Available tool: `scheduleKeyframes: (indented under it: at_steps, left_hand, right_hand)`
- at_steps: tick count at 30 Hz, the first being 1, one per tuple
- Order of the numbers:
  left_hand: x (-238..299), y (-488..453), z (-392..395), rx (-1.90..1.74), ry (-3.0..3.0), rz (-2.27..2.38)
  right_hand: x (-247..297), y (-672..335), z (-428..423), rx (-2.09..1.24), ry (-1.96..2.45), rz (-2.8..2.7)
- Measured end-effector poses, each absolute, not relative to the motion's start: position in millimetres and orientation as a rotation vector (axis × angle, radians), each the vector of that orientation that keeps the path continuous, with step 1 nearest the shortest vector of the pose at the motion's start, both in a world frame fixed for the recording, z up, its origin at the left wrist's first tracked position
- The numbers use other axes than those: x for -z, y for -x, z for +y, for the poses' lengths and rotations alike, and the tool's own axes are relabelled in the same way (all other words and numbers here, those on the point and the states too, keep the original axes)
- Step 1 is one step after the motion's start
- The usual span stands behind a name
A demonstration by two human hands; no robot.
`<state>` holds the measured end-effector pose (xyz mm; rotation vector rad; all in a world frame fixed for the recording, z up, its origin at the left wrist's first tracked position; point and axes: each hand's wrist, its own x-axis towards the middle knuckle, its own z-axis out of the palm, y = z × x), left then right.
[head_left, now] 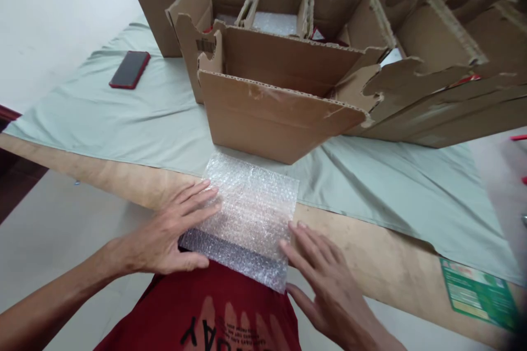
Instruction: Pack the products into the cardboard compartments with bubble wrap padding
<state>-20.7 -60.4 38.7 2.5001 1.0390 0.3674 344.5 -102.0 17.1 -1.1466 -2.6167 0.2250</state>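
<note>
We have both bare hands in front of us, low and well apart, backs turned upward. Our left forearm (66, 288) enters from the lower left corner, bare along its visible length, and runs through a nearly straight wrist (117, 256) into the left hand (171, 233). There the fingers (197, 200) stretch forward and toward the right, only slightly bent, with the thumb (191, 261) spread away below them. Our right hand (321, 269) slants in from the lower right, its fingers gently curved and pointing forward and leftward. The right thumb (302, 303) stands apart from them, nearer our body.
</note>
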Motion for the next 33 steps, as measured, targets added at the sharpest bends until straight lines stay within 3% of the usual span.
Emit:
scheduleKeyframes:
  at_steps: [5, 13, 19, 25, 33]
  left_hand:
    - [-36, 37, -76, -0.237, -2.549, 0.952]
    - [-27, 12, -58, -0.871, -2.273, 1.133]
    - [-36, -7, -34, -0.763, -1.926, 1.387]
    - [-14, -8, -23, -0.669, -2.464, 1.605]
    - [-10, -1, -13, -0.518, -2.493, 1.763]
  right_hand:
    - [-1, -320, -102, -0.244, 1.065, -2.350]
    - [-14, -312, -93, -0.632, 1.433, -1.809]
    - [-10, -311, -78, -0.324, 1.489, -1.863]
    - [4, -313, -55, 0.157, 1.497, -2.069]
    - [5, -325, -39, 0.037, 1.669, -2.189]
